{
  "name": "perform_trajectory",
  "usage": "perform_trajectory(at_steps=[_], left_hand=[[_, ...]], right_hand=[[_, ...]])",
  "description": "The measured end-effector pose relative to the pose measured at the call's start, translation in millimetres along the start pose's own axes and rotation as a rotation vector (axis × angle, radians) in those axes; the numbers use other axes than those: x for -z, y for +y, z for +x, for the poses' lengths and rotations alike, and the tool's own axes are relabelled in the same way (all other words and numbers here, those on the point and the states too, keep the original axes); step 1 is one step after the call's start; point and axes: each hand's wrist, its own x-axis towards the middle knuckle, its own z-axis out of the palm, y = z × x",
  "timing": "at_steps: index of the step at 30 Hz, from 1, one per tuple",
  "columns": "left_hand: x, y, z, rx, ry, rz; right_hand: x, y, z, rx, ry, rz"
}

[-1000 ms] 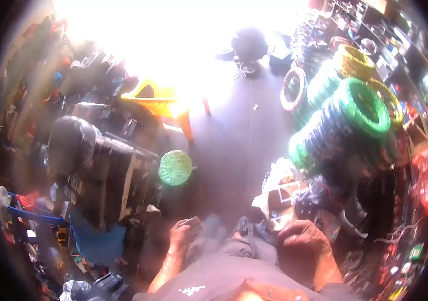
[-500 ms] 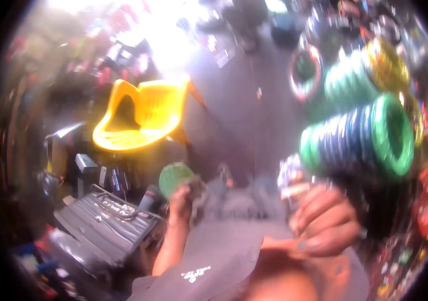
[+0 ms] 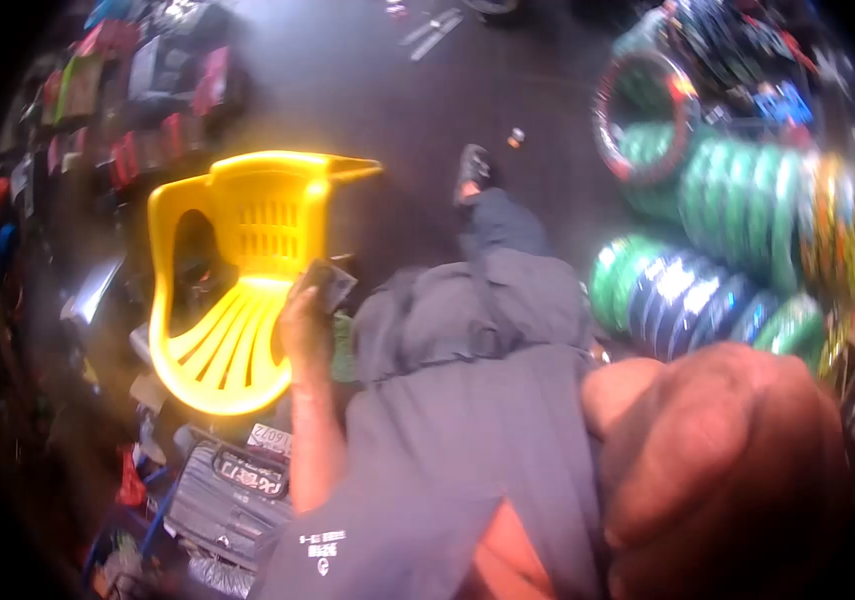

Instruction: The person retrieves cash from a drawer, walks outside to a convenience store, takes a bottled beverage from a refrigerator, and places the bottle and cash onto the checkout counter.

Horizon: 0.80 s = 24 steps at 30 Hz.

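Observation:
My left hand (image 3: pixel 302 318) is closed around a dark, flat, rectangular object (image 3: pixel 330 284), too blurred to name. It is over the right side of a yellow plastic chair (image 3: pixel 222 375) with a slotted seat and back. Below the wrist, part of a green thing (image 3: pixel 344 350) shows beside my trousers. Very large and blurred, my right hand (image 3: pixel 722 470) is raised close to the camera. Its fingers look curled in, and whatever they may hold is hidden. Behind it stand stacks of wrapped green and blue rings (image 3: pixel 682 295).
A single tyre-like ring (image 3: pixel 599 120) leans by more green wrapped rings (image 3: pixel 737 195) on the right. Boxes (image 3: pixel 87 85) crowd the left. A black ribbed case-like thing (image 3: pixel 227 500) lies at lower left. A small object (image 3: pixel 516 138) is on the dark floor.
The view has tilted downward. My left hand has moved up and left, beside the chair, with the dark object now plainer. My right hand has come much nearer the camera.

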Motion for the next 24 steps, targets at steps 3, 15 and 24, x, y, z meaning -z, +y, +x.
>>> perform_trajectory(at_steps=[3,15,24], left_hand=[[11.0,2.3,66.2,0.096,0.049,-0.206],[-36.7,162.5,234.7,0.155,0.397,-0.406],[-63.6,372.6,461.0,0.004,0.236,-0.236]], right_hand=[[44.9,68.3,68.9,-0.072,-0.041,0.135],[84.3,346.7,249.2,-0.669,-0.200,0.095],[75.3,615.2,336.8,-1.364,-0.017,-0.026]])
